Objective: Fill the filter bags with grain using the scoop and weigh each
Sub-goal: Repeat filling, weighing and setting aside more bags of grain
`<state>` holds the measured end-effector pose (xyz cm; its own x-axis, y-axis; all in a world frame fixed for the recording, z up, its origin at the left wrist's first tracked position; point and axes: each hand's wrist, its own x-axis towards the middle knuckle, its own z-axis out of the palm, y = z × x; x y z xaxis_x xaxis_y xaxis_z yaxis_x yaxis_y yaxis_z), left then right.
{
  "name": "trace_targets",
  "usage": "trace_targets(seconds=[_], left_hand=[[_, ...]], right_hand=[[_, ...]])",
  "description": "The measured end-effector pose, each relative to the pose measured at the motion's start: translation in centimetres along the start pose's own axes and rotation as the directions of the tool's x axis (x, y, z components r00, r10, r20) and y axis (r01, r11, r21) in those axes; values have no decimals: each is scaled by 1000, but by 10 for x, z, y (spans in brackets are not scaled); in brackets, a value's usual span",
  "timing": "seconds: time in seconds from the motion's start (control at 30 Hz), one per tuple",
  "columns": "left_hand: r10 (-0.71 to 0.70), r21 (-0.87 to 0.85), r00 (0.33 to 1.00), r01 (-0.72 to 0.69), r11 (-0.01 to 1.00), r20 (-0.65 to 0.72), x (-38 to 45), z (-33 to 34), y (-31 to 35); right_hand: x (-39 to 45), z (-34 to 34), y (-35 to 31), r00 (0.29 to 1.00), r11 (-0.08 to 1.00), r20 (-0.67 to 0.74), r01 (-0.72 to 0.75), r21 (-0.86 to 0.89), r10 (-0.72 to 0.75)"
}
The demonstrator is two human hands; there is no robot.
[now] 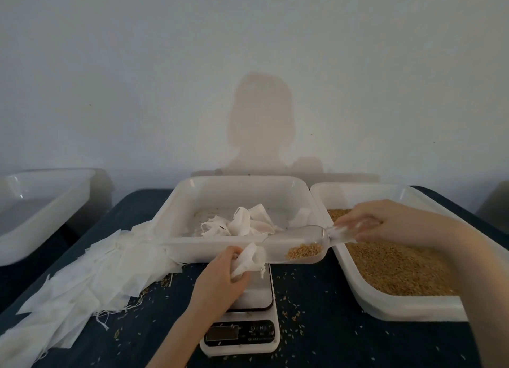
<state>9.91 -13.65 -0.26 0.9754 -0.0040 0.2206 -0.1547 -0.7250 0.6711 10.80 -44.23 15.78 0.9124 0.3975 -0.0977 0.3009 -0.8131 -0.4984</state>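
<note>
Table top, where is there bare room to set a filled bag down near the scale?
Bare dark cloth, grain-speckled, lies between the scale and the grain tray, and left of the scale's display, below the pile of empty bags. Crowded: the scale's platform under the left hand with its bag, and the scoop held by the right hand.

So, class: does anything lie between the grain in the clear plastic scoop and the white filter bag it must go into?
Nothing visible does. The right hand holds the clear plastic scoop, its spout meeting the white filter bag gripped by the left hand above the white digital scale. Whether the bag's mouth is open cannot be told.
</note>
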Motion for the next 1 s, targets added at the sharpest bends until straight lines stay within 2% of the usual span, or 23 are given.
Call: trace_targets(seconds=[0.3,0.43,0.57,0.67,0.77,0.87,1.0], left_hand=[[-10,-12,999,10,1000,36,2,4,6],[41,58,999,-42,997,13,6,5,10],[100,138,995,-97,986,-17,12,6,12],[142,222,989,-129,967,-46,16,7,14],[142,202,986,-122,972,-86,19,9,14],[97,181,988,-75,981,-119,20,10,15],[72,209,987,-41,977,-142,23,5,15]], right_hand=[[10,10,-13,999,996,32,20,-88,-18],[17,11,-23,1000,968,-1,0,-250,0],[25,13,-37,996,870,-74,3,-493,-45],[28,16,-51,974,782,-178,-4,-624,-137],[28,22,-68,930,667,-266,-31,-744,-253],[28,26,-82,907,570,-278,-52,-820,-317],[30,26,-81,902,584,-304,-74,-808,-308]])
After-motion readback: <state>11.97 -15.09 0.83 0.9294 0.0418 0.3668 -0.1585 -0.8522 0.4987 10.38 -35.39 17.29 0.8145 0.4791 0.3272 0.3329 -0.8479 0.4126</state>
